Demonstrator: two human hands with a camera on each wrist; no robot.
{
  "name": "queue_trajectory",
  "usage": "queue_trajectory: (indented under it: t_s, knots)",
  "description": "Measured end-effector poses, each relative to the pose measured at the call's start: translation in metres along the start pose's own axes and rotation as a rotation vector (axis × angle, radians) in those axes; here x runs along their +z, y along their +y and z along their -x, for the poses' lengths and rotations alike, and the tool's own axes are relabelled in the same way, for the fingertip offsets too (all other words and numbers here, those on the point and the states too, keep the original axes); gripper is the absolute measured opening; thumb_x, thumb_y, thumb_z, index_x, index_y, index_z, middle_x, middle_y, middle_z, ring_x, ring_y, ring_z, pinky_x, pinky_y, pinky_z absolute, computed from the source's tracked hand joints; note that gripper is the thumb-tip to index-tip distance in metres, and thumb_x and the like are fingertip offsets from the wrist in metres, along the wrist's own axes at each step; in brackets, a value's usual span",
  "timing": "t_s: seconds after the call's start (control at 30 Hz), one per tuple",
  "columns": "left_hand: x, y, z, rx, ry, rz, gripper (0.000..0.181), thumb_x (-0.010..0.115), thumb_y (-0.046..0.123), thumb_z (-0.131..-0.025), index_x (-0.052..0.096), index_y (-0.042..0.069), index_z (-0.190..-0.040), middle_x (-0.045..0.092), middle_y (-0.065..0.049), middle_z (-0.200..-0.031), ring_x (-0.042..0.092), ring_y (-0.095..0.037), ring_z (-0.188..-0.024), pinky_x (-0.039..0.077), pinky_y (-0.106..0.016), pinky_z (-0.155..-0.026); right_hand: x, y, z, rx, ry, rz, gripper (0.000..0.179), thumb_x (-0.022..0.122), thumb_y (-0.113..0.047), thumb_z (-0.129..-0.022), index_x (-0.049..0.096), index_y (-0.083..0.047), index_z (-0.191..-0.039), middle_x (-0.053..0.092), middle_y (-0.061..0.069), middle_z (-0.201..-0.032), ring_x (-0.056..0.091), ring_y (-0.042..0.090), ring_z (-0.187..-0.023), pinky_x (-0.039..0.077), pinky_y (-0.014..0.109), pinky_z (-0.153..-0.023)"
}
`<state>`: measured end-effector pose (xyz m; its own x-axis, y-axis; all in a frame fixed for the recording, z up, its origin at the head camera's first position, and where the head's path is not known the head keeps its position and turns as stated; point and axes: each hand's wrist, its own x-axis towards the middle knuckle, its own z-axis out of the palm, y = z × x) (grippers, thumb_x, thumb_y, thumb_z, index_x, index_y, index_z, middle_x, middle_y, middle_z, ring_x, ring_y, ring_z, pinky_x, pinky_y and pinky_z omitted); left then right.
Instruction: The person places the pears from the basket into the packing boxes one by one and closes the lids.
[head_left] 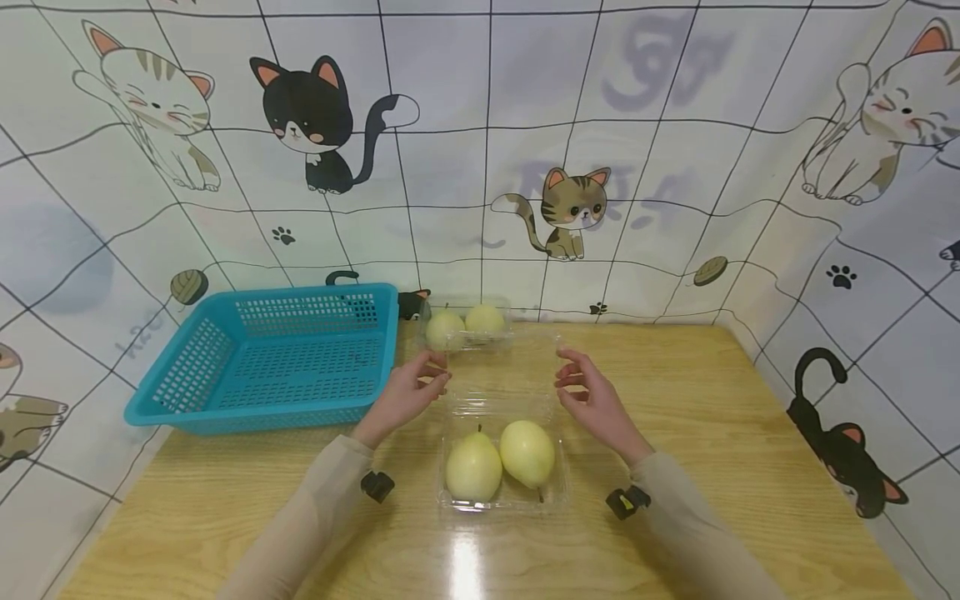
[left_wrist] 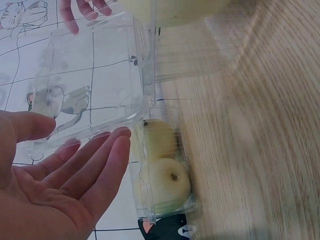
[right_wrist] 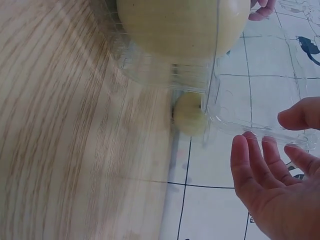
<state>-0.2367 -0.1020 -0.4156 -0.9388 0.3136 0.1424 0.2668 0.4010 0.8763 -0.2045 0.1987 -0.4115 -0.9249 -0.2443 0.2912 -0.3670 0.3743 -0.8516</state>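
Observation:
A clear plastic clamshell box (head_left: pixel 564 492) sits on the table with two yellow-green pears, one left (head_left: pixel 473 468) and one right (head_left: pixel 527 453), in its base. Its transparent lid (head_left: pixel 502 360) is raised on the far side, hinged to the base. My left hand (head_left: pixel 411 385) is at the lid's left edge, thumb and fairly straight fingertips right by the rim. At the opposite edge, my right hand (head_left: pixel 596 404) has its fingertips along the rim and its thumb over the lid (right_wrist: pixel 260 100). Neither hand is curled tightly round it.
Against the patterned backdrop stands another clear box (left_wrist: pixel 182 192) with two pears, the left (head_left: pixel 446 330) and the right (head_left: pixel 485 320). A blue plastic basket (head_left: pixel 262 417) lies at the left. The wooden table (head_left: pixel 675 392) ends at cat-printed walls behind and to the sides.

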Motion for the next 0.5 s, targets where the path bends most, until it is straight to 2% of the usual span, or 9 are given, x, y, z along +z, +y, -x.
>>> queue_trajectory:
  t_s: [0.2,0.33,0.5]
  knots:
    - [-0.002,0.000,0.001,0.001,-0.012,-0.035,0.014,0.057,0.008,-0.097,0.056,0.001,-0.109,0.065,-0.016,-0.111,0.067,-0.027,-0.094,0.055,-0.034,-0.074,-0.001,0.020,0.002,-0.006,-0.010,0.013,0.053,0.056,0.009,-0.090,0.042,-0.002,-0.139,0.055,0.023,-0.111,0.060,0.034,-0.105,0.052,0.041,-0.084]
    - [-0.005,0.000,0.003,0.029,-0.025,-0.060,0.012,0.058,0.007,-0.096,0.057,0.002,-0.106,0.065,-0.013,-0.110,0.064,-0.028,-0.102,0.055,-0.036,-0.079,-0.003,0.020,0.005,-0.021,-0.024,0.013,0.053,0.057,0.008,-0.090,0.042,-0.003,-0.139,0.055,0.024,-0.112,0.060,0.034,-0.106,0.051,0.044,-0.085]
    - [-0.008,0.002,0.006,0.062,-0.041,-0.090,0.010,0.059,0.005,-0.095,0.059,0.003,-0.105,0.065,-0.011,-0.108,0.062,-0.029,-0.106,0.054,-0.038,-0.083,-0.006,0.016,0.009,-0.037,-0.038,0.028,0.051,0.058,0.009,-0.089,0.044,-0.002,-0.137,0.056,0.023,-0.113,0.060,0.036,-0.106,0.052,0.040,-0.085]
